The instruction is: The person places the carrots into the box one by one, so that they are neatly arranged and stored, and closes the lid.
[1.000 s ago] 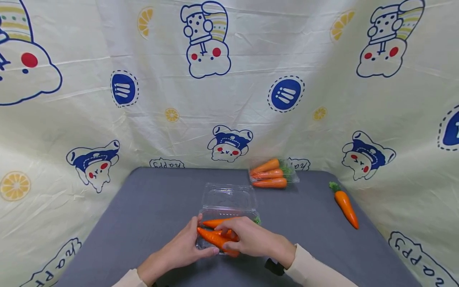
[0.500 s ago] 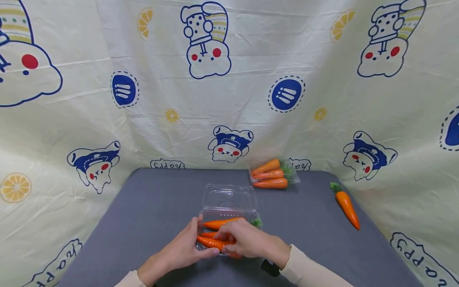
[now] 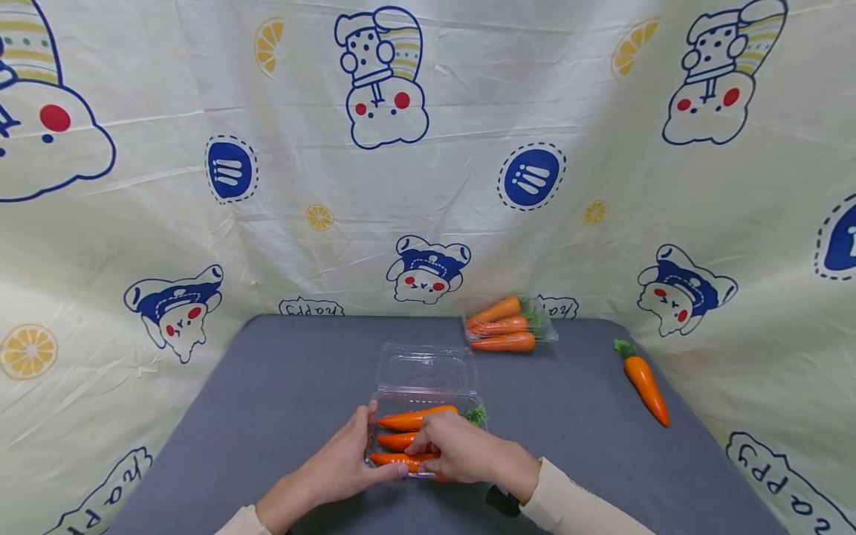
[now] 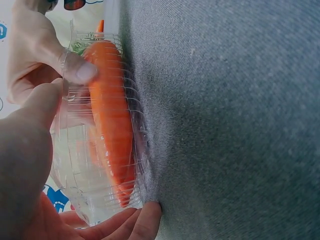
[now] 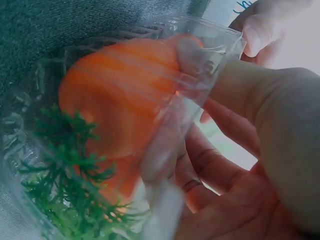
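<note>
A clear hinged plastic box (image 3: 426, 369) stands on the grey table with its lid folded back. Three orange carrots lie side by side in it: a back carrot (image 3: 411, 420), a middle carrot (image 3: 396, 441) and a front carrot (image 3: 394, 461). Green leaves (image 5: 70, 170) fill the box's right end. My left hand (image 3: 337, 461) grips the left end, thumb along the front wall and fingers round the corner. Inside the box, my right hand (image 3: 464, 449) holds the front carrot (image 4: 111, 110), its thumb between wall and carrot. The right hand hides the carrots' thick ends.
Farther back on the grey table (image 3: 301, 386) is a clear pack of several carrots (image 3: 504, 325). One loose carrot (image 3: 645, 386) with a green top lies near the right edge. A printed curtain (image 3: 281, 245) hangs behind the table.
The front carrot has gone from slanted to lying level along the box's front wall. More of the middle carrot shows now. The right hand shifted slightly; the left hand has stayed put.
</note>
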Action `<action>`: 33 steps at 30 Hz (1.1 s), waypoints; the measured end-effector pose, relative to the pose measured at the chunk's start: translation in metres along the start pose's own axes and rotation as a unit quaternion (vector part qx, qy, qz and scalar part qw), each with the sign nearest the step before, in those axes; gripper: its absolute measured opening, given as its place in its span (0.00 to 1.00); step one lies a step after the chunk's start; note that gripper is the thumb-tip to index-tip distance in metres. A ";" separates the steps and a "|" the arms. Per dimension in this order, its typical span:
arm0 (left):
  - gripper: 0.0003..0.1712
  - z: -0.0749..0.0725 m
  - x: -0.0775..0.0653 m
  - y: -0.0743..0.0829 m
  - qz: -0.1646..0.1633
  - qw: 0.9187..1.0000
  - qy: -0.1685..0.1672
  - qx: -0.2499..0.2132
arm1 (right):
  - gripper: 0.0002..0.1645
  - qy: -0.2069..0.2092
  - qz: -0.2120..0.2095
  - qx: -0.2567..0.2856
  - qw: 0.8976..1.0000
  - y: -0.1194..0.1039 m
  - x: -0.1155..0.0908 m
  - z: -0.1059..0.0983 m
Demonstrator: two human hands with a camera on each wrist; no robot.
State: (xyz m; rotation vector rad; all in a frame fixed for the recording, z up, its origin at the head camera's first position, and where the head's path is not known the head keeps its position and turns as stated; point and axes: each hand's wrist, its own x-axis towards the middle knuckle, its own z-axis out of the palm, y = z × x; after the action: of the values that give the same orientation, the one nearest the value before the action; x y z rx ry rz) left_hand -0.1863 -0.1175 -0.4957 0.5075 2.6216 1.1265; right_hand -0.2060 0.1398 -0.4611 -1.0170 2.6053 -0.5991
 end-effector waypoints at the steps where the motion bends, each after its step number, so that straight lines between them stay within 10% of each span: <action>1: 0.68 0.000 0.000 0.000 0.000 1.000 0.000 0.001 | 0.17 0.000 -0.001 -0.002 1.000 0.000 0.000 0.000; 33: 0.69 0.000 0.002 -0.001 -0.013 1.000 -0.005 0.012 | 0.14 0.117 -0.021 0.031 0.992 0.028 -0.027 -0.030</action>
State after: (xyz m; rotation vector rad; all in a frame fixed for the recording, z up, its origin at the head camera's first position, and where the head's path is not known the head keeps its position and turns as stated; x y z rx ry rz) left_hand -0.1888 -0.1177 -0.4966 0.4826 2.6279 1.0838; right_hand -0.2151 0.1852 -0.4453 -1.0413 2.7504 -0.8504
